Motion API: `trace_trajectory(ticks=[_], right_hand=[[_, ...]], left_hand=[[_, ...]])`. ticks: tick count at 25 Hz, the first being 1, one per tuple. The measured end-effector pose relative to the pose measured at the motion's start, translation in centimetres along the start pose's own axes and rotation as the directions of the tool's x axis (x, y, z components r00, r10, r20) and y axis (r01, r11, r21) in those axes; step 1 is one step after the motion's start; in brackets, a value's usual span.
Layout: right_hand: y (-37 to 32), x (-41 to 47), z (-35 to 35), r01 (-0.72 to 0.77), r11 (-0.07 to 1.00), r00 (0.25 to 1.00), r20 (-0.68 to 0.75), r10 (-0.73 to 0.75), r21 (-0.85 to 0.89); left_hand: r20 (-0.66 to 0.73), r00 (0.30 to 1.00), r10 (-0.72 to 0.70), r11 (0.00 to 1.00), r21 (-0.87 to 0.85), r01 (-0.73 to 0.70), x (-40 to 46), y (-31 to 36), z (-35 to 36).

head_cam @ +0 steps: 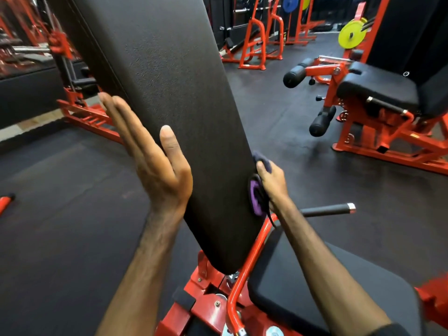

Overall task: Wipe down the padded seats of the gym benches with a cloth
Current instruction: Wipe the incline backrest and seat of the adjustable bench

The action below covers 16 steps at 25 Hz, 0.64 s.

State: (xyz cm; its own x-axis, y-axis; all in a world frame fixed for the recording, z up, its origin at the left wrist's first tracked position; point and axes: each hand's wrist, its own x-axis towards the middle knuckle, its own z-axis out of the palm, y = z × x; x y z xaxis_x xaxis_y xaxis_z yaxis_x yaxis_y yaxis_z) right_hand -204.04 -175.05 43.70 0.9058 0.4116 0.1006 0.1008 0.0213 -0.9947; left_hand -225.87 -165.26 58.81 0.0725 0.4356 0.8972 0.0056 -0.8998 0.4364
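Note:
A long black padded back rest (169, 93) of a red-framed bench rises steeply through the middle of the view. My left hand (155, 156) lies flat along its left edge, fingers straight and thumb on the front face. My right hand (270, 183) grips a purple cloth (255, 197) bunched against the pad's right edge near its lower end. The bench's black seat pad (327, 287) lies below my right forearm.
A black handle bar (327, 209) sticks out to the right behind my right hand. A red machine with a black seat (378, 88) and roller pads stands at the right. Red racks (254, 37) with coloured weight plates line the back. The floor is dark rubber.

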Motion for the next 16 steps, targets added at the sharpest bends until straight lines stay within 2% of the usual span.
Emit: trace_trajectory(ticks=[3,8,13,16], right_hand=[[-3.2,1.9,1.0,0.123,0.992,0.990,0.061,-0.123,0.014],[-1.1,1.2,-0.2,0.045,0.995,0.987,0.160,-0.030,-0.089],[-14.9,5.2,4.4,0.213,0.977,0.969,0.128,-0.211,0.000],[-14.1,4.2,4.6,0.228,0.974,0.969,0.095,-0.228,0.009]], left_hand=[[-0.006,1.000,0.003,1.000,0.005,-0.003,-0.4,-0.3,0.0],[0.001,1.000,-0.012,1.000,-0.016,0.012,-0.1,0.2,-0.2],[-0.005,1.000,-0.011,1.000,-0.026,0.011,0.0,0.3,-0.4],[0.008,1.000,-0.016,0.999,-0.048,0.016,1.5,0.6,-0.8]])
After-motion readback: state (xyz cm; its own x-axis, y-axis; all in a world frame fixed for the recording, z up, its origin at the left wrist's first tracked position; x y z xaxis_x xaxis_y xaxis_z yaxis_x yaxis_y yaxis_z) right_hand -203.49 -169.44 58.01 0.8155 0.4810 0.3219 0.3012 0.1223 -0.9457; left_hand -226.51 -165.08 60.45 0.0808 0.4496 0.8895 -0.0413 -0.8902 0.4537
